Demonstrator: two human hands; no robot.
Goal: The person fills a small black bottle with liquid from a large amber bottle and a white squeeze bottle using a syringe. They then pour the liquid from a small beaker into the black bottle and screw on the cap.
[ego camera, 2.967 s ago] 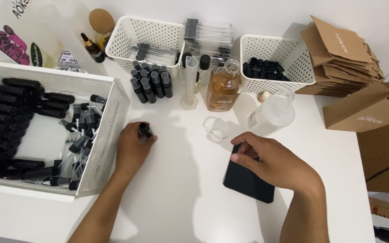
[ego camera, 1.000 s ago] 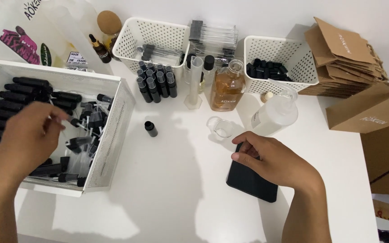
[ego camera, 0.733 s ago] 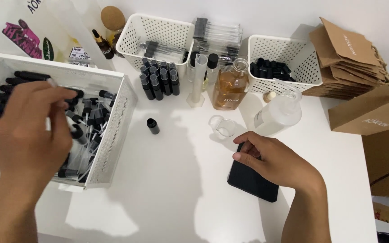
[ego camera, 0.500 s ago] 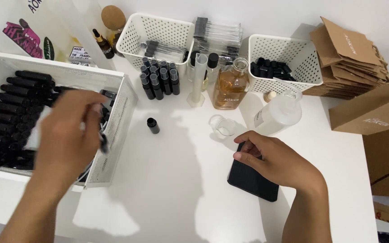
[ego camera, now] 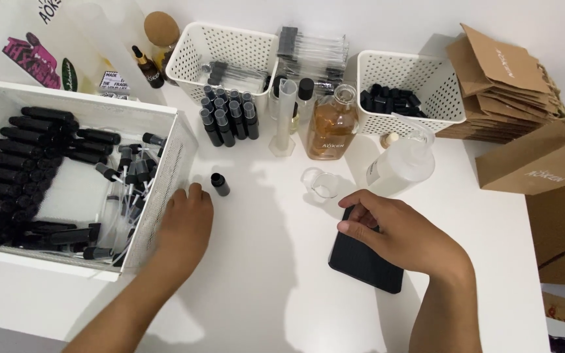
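Note:
My left hand [ego camera: 184,222] lies knuckles up on the white table, fingers curled, against the mesh corner of a white bin [ego camera: 168,157]. What the fingers enclose is hidden. A small open black bottle [ego camera: 220,184] stands just beyond its fingertips, apart from them. The bin holds rows of black tubes [ego camera: 14,163] and a heap of spray pumps [ego camera: 129,176]. My right hand [ego camera: 407,235] rests on a flat black phone [ego camera: 364,265], fingertips curled over its far edge.
A small glass beaker [ego camera: 318,183], a clear plastic bottle [ego camera: 403,163], an amber glass bottle [ego camera: 332,124], a measuring cylinder [ego camera: 284,117] and several black bottles [ego camera: 230,121] stand mid-table. Two white baskets [ego camera: 223,49] [ego camera: 413,72] sit behind. Brown paper bags [ego camera: 505,78] are stacked at the right.
My left hand left the small bottle, reached into the bin among the pumps, then came back down to the table beside the bin corner. The right hand stayed on the phone.

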